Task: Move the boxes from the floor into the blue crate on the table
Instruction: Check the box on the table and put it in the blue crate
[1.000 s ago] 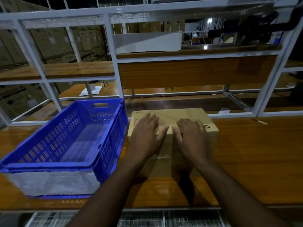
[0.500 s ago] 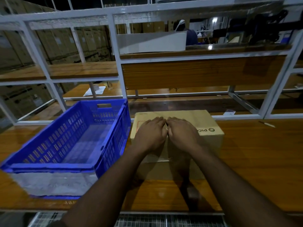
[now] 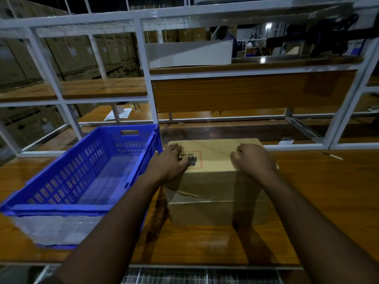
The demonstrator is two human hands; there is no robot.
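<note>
While curled, both hands touch the box.

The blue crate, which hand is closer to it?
Left. The left hand rests on the cardboard box right beside the blue crate; the right hand is farther along the box.

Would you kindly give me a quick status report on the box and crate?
Left hand and right hand on top of cardboard box. Box on table, beside blue crate. Nothing visible inside crate.
</note>
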